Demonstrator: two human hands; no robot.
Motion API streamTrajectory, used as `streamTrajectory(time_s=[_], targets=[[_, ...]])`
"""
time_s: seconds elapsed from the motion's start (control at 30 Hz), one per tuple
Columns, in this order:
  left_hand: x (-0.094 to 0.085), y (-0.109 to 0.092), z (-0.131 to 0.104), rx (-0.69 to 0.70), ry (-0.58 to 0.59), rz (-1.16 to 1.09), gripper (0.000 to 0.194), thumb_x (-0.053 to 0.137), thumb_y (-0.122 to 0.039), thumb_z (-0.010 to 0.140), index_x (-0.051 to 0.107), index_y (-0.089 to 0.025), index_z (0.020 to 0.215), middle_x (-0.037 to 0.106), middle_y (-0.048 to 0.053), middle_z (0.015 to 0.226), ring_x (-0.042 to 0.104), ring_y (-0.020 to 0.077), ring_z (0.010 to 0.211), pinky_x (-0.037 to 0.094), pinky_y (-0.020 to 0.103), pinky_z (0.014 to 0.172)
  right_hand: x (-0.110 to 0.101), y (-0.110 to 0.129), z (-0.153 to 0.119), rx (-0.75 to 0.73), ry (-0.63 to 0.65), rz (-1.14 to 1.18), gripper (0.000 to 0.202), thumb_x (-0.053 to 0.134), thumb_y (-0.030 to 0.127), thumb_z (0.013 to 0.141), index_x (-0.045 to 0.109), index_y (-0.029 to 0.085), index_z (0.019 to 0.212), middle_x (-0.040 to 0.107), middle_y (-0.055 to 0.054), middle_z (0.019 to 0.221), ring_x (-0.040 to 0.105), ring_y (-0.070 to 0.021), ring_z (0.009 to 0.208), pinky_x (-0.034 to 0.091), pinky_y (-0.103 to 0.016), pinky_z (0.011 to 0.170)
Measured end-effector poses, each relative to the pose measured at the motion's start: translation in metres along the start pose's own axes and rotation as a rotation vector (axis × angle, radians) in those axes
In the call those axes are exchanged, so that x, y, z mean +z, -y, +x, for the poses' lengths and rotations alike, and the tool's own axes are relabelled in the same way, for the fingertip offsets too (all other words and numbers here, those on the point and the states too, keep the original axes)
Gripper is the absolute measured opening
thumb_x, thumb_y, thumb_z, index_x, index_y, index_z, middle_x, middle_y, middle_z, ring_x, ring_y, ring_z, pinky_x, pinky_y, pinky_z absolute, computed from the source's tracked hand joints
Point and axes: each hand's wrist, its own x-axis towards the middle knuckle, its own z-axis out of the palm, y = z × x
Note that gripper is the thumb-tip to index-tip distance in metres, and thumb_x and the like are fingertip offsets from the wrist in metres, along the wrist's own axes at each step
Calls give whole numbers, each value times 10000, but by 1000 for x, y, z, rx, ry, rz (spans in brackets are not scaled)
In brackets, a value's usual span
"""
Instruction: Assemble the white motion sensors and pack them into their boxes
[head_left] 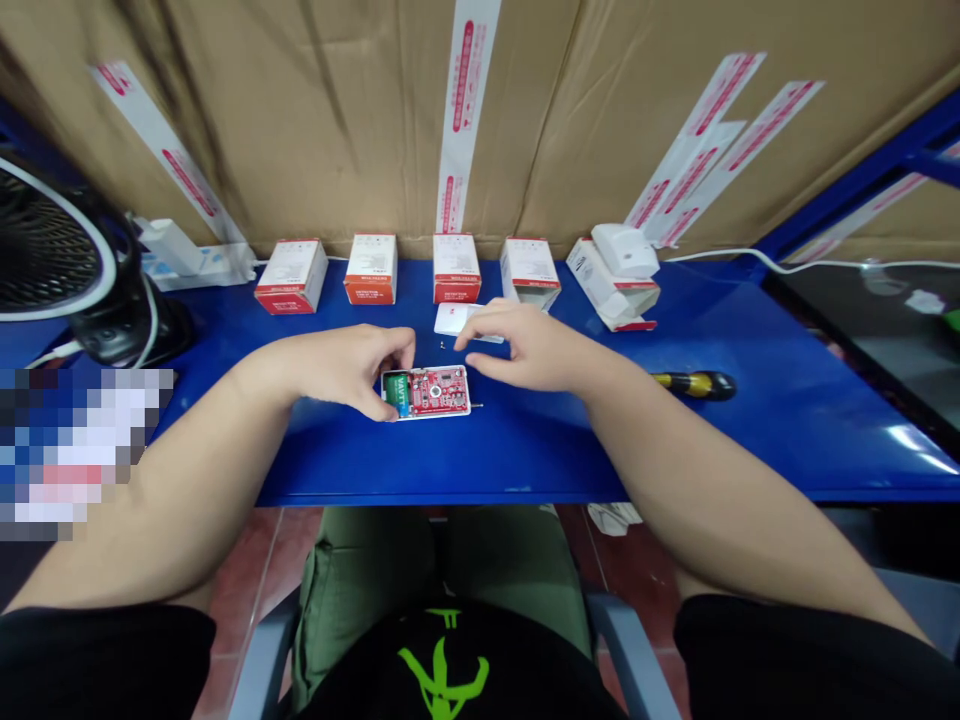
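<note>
A white-cased electronic device (439, 392) lies uncovered on the blue table, showing a red circuit board and a green battery (396, 388) at its left end. My left hand (352, 370) grips that left end between thumb and fingers. A thin metal pin or antenna sticks out on the right side of the case. My right hand (517, 345) is held just beyond the device's upper right corner, thumb and fingers apart, with nothing seen in it. Partly behind its fingers lies a white cover (450, 318). Tiny screws (442, 345) rest between the cover and the device.
Several red-and-white boxes (371, 268) line the back by the cardboard wall. One open box (619, 285) has a white device (626, 250) on top. A yellow-and-black screwdriver (697, 386) lies beyond my right forearm. A black fan (52, 250) stands at the left.
</note>
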Motion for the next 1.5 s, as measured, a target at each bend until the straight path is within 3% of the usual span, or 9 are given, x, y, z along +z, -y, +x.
streamTrajectory(time_s=[0.13,0.3,0.4,0.6,0.83,1.0,1.2,1.37,1.5], targets=[[2,-1,0,38,-46,-12,440,765,-361,684,570,-226,1054,694,-4,900,603,167,727,437,279,668,-12,-22,-5,127,-130,-162,164,589,235,944,745,210,987,775,-110,1033,673,-278,1003,509,-452,938],[4,-2,1,94,-46,-52,385,759,-336,697,562,-223,1008,663,-9,892,580,170,743,419,286,672,-9,-38,-6,182,-116,-214,213,687,335,920,765,205,1070,789,-134,1139,669,-339,1110,509,-525,1010],[4,-2,2,115,-48,-58,346,752,-322,714,567,-220,988,656,-3,908,573,172,761,417,291,685,-2,-38,-3,189,-102,-246,222,717,363,907,755,199,1051,791,-148,1158,648,-370,1161,485,-553,1061],[7,0,3,148,-50,-59,343,763,-299,717,567,-218,986,645,-8,912,561,164,751,410,285,672,7,-37,3,283,-106,-271,201,755,319,841,701,226,1011,741,-120,955,607,-382,1099,512,-502,915],[10,3,5,142,-47,-4,346,736,-338,718,620,-196,1011,661,13,937,588,176,762,443,292,682,1,-35,-1,202,-193,-285,177,735,306,830,734,247,997,751,-98,965,618,-356,1036,492,-506,920],[10,5,5,146,-51,36,449,732,-390,726,717,-144,1101,647,61,1034,621,194,837,508,313,756,5,-38,-3,167,-162,-300,234,708,358,863,743,223,1051,781,-136,1144,620,-391,1134,463,-564,1021],[6,14,6,170,-63,17,587,776,-446,782,722,-142,1281,688,67,1052,644,189,848,517,293,753,12,-36,1,300,-163,-361,325,735,369,850,731,205,1129,766,-160,1024,585,-448,1138,456,-601,973],[3,20,7,165,-70,-10,650,859,-533,758,729,-153,1268,705,64,1029,647,190,840,510,286,728,13,-33,5,317,-167,-313,285,768,356,791,708,216,1032,754,-143,985,584,-439,1127,460,-599,986],[5,19,8,158,-55,-56,693,858,-543,749,711,-148,1299,705,67,1016,646,195,845,512,289,718,6,-30,4,360,-271,-131,293,799,385,729,653,243,940,720,-109,954,594,-382,1045,482,-533,926]])
